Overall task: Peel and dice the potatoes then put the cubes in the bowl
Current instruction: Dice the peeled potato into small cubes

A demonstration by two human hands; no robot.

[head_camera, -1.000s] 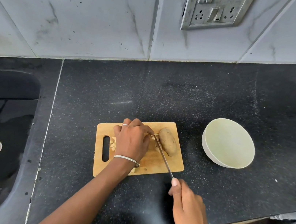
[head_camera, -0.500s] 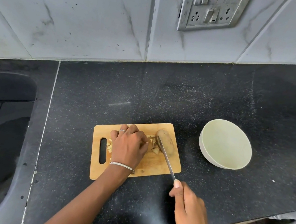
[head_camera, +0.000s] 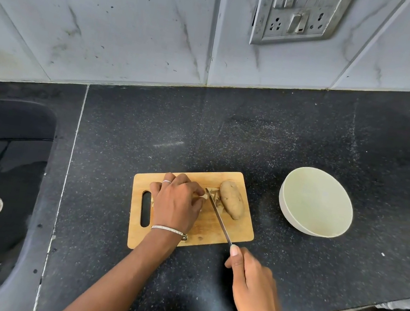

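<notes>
Currently the left hand, fingers curled together, pins a pale potato piece to the cutting board. The right hand grips the knife, forefinger extended. One whole potato lies beside the blade, and the bowl stands on the right.

A brown potato with its skin on lies on the right end of the wooden board. Pale potato bits sit just left of it. The round cream bowl stands upright on the counter, to the right.
</notes>
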